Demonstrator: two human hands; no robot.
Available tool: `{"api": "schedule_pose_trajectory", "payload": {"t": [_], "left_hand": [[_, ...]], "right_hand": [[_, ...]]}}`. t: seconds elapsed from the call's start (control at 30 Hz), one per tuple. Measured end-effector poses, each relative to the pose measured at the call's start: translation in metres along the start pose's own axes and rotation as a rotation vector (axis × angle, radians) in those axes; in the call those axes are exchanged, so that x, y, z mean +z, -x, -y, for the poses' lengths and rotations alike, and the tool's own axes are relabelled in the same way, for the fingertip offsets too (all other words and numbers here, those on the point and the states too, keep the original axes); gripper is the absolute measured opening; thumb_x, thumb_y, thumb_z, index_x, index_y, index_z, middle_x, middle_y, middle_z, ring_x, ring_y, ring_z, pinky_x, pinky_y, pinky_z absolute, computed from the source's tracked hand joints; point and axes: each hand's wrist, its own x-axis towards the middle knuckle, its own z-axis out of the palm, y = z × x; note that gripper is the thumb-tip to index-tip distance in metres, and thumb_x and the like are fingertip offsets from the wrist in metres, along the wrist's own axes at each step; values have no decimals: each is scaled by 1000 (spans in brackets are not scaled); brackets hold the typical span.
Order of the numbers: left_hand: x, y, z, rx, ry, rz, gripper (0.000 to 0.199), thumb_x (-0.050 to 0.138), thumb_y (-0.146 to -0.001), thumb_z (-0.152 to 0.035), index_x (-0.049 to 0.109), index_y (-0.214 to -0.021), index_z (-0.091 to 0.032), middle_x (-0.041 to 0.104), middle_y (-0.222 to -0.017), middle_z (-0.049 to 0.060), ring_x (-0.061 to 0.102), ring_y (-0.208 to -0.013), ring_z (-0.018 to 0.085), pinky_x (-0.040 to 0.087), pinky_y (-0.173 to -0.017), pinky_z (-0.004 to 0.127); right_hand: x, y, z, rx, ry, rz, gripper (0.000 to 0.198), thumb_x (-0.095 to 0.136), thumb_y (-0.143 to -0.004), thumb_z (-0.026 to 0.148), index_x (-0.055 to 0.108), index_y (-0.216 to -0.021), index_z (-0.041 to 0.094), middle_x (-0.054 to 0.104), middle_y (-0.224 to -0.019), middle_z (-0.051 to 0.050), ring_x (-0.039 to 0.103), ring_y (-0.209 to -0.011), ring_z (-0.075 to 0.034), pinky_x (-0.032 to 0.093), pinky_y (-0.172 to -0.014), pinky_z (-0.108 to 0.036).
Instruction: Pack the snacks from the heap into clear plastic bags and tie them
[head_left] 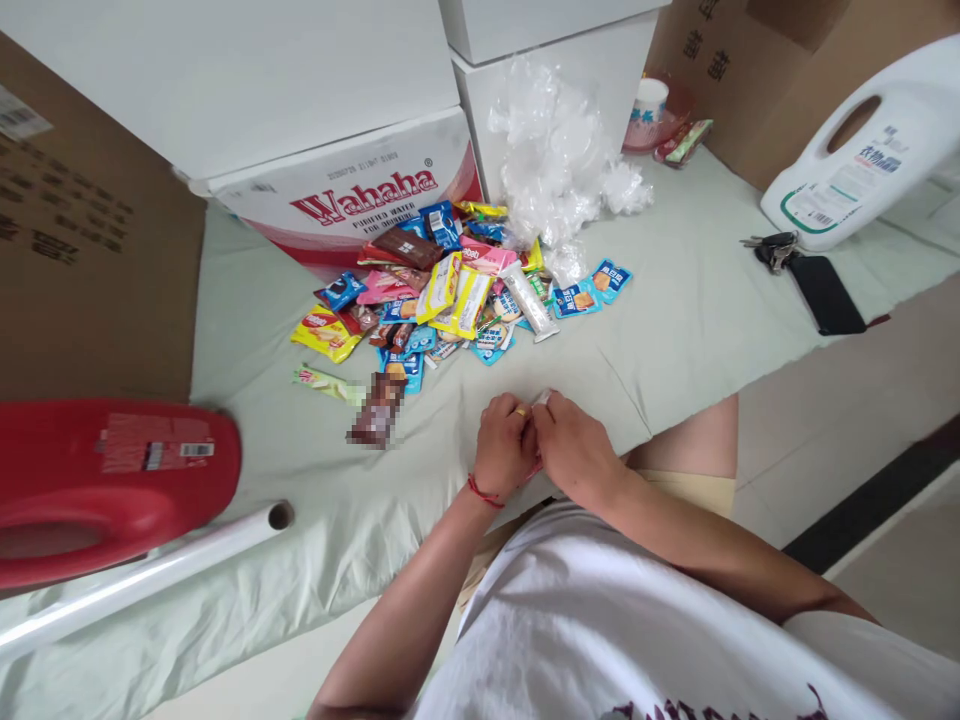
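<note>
My left hand (504, 445) and my right hand (576, 448) are pressed together at the front edge of the cloth-covered table. Both have their fingers closed around a small packet (541, 397). Only a whitish end and a bit of pink show between the fingers; the rest is hidden. Beyond the hands lies a heap of wrapped snacks (457, 290) in yellow, blue, pink and brown. Nearer on the left are a pale green wrapped stick (324, 383) and a brown packet (379, 410), which is blurred.
Crumpled clear plastic (551, 150) lies behind the heap, by a Wahaha carton (352, 200). To the left are a red jug (112, 490) and a white roll (150, 575). On the right stand a white detergent bottle (862, 150), keys (776, 250) and a black phone (825, 292).
</note>
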Motion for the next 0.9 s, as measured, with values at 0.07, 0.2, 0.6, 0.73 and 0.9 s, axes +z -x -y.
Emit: {"api": "schedule_pose_trajectory", "payload": {"t": [0.07, 0.2, 0.6, 0.73, 0.9], "left_hand": [[-4, 0, 4, 56, 119, 18, 24, 46, -99, -23, 53, -76, -21, 56, -86, 7, 52, -84, 23, 44, -75, 38], [-8, 3, 13, 120, 332, -55, 13, 47, -101, -24, 59, -97, -20, 60, -103, 9, 59, -97, 21, 53, -85, 37], [-6, 60, -16, 258, 65, -121, 61, 47, -99, -13, 39, -159, -21, 57, -150, 17, 47, -146, 29, 42, -119, 53], [-1, 71, -22, 249, 2, -26, 76, 48, -96, -19, 20, -166, -15, 38, -165, 21, 28, -158, 34, 32, -125, 58], [8, 66, -21, 229, -105, -2, 81, 60, -96, -38, 23, -166, -19, 42, -164, 20, 33, -155, 38, 35, -121, 58]], "right_hand": [[11, 13, -1, -63, 7, -67, 36, 44, -102, 12, 59, -135, 7, 64, -118, -19, 60, -105, -29, 52, -88, -38], [27, 35, -2, -138, 30, -140, 56, 55, -101, 24, 47, -149, -3, 61, -128, -25, 56, -107, -35, 52, -95, -48], [24, 45, 4, -154, 103, -141, 46, 46, -100, 11, 58, -143, 3, 57, -146, -25, 58, -120, -35, 50, -103, -51], [21, 53, -4, -232, 23, -98, 51, 44, -96, 6, 53, -146, -1, 54, -149, -28, 56, -130, -37, 49, -109, -54], [16, 64, -30, -324, -221, 82, 59, 48, -92, 7, 48, -151, 6, 37, -164, -28, 56, -136, -35, 55, -105, -51]]}}
